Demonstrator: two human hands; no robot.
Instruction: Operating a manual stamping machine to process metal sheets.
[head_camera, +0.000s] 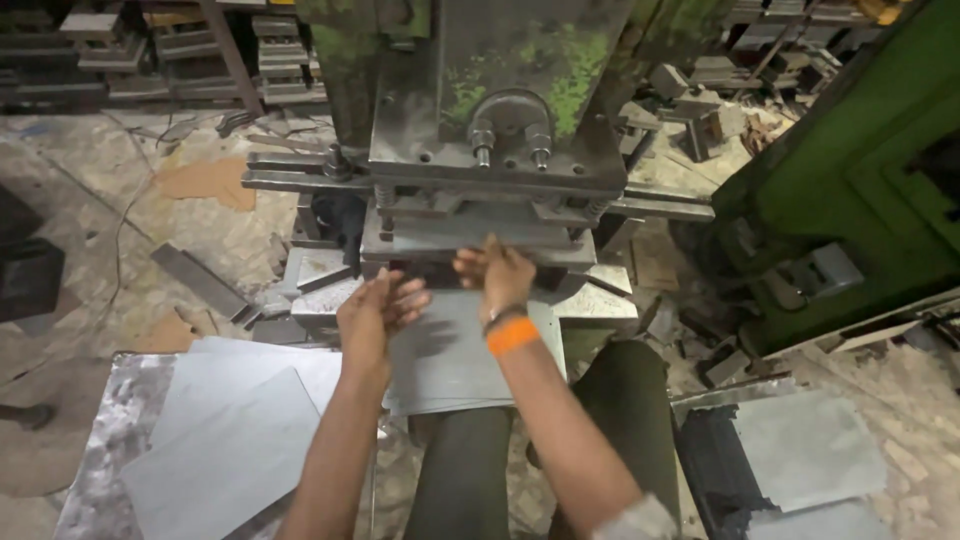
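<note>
The right hand (497, 272) is up at the mouth of the press (490, 130), fingers bent and pressed on the far edge of a grey metal sheet (450, 350), with fingertips reaching into the dark gap under the die plate (470, 238). An orange band (512, 336) sits on that wrist. Just beside it, the left hand (375, 312) lies on the same sheet's left part, fingers loosely spread and pointing toward the right hand; whether it grips the edge or only rests flat I cannot tell. The sheet runs from under both hands back toward the person, its near end lying over the knees in dark trousers (470, 470).

Above the hands, the press rises in worn grey steel with patches of green paint, two bolts (510, 152) on its front. To the left of the left arm, a stack of similar sheets (230, 430) lies on a low table. To the right of the right arm, past the knee, more sheets (800, 450) rest on a dark stand. Further right stands a green machine (850, 170). Metal blocks and scrap litter the floor (120, 200) around.
</note>
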